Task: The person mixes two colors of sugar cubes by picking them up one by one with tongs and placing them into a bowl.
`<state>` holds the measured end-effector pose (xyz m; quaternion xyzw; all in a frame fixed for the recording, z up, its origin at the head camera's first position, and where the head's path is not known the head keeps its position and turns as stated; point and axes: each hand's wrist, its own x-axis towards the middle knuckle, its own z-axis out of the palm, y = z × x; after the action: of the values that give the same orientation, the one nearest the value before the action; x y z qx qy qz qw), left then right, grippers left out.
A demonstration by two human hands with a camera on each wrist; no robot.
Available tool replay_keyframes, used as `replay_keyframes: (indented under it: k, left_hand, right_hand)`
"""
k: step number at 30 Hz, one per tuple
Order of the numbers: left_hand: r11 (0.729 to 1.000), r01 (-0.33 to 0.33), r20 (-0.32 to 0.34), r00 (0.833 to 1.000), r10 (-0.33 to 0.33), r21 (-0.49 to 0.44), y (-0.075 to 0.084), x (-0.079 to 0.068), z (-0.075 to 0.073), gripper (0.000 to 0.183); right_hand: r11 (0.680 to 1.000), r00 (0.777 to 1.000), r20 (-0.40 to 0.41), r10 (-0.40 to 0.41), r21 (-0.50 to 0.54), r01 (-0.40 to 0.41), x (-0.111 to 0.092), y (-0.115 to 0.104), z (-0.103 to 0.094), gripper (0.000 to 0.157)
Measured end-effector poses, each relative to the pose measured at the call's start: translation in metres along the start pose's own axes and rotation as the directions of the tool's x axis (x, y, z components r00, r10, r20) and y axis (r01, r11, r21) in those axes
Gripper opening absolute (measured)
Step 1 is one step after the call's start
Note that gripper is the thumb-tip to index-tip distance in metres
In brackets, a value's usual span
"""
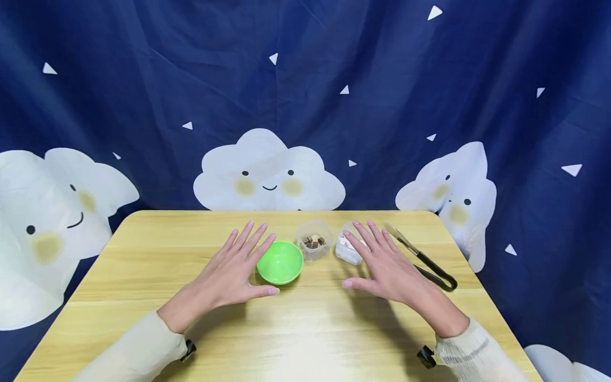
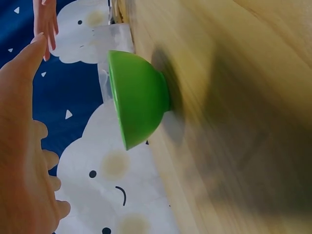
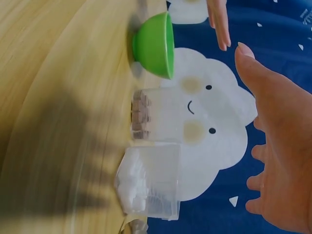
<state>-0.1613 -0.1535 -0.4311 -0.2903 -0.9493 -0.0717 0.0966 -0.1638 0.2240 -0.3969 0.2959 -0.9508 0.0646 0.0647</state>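
Fingers spread and palm down, my left hand (image 1: pixel 229 276) hovers beside a green bowl (image 1: pixel 280 263), holding nothing. My right hand (image 1: pixel 384 268) is spread the same way above the table, its fingers partly covering a clear plastic container of white pieces (image 1: pixel 348 253). Between that container and the bowl stands another clear container (image 1: pixel 315 249) with brown pieces at its bottom. Black-handled tongs (image 1: pixel 434 265) lie just right of my right hand, partly hidden by it. In the left wrist view the bowl (image 2: pixel 139 97) sits upright, apart from the hand.
The wooden table (image 1: pixel 157 254) has its far edge against a dark blue curtain (image 1: pixel 305 95) printed with clouds and small white triangles. Bowl, containers and tongs are grouped on the far half, from the middle to the right.
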Motion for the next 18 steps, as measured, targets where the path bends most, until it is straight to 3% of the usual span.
replay_keyframes:
  k: [18]
  left_hand:
    - [1.000, 0.011, 0.027, 1.000, -0.010, -0.013, -0.0038, 0.0035, 0.0101, 0.116]
  right_hand:
    - [0.997, 0.997, 0.043, 0.065, 0.026, -0.066, -0.0048, 0.0107, 0.0022, 0.105]
